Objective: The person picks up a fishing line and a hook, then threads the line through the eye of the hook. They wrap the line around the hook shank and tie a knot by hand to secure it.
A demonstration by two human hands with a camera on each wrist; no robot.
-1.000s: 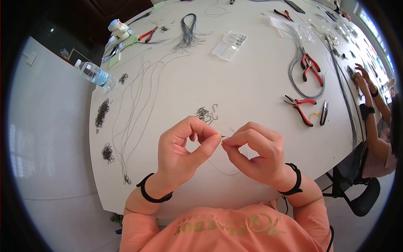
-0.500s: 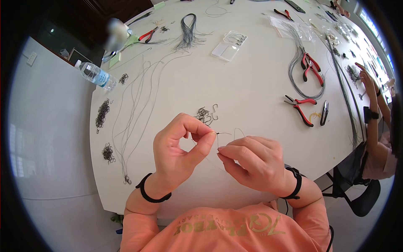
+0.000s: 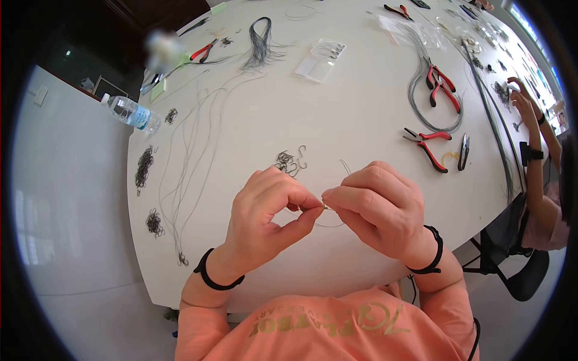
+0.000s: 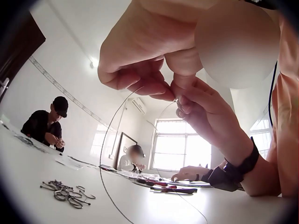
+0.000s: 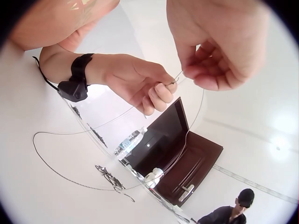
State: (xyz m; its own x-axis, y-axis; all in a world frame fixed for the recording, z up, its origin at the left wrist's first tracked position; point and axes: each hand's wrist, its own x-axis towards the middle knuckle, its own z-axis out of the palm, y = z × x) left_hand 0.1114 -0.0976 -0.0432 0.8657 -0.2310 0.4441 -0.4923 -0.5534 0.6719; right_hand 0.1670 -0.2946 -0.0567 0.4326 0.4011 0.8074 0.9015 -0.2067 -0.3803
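In the head view my left hand (image 3: 268,210) pinches a small dark fish hook between thumb and forefinger; in the right wrist view the hook (image 5: 174,82) pokes out past the fingertips, most of it hidden. Right at those fingertips, my right hand (image 3: 382,207) pinches a thin grey line (image 4: 101,163) that runs to the hook. The line hangs below both hands in a wide loop. Just beyond the hands lies a small pile of dark fish hooks (image 3: 284,160), a few of them loose beside it.
To the left lie long leader lines (image 3: 198,150), heaps of hooks (image 3: 144,168) and a water bottle (image 3: 129,113). Red-handled pliers (image 3: 430,147) and small snips (image 3: 463,151) lie right, near coiled line (image 3: 415,102). A clear hook box (image 3: 321,60) sits farther back. Another person's hands (image 3: 527,105) work at far right.
Half a second ago the right hand was lower, drawing line away from the left fingertips. It has since come up against them again. The head view has shifted slightly.
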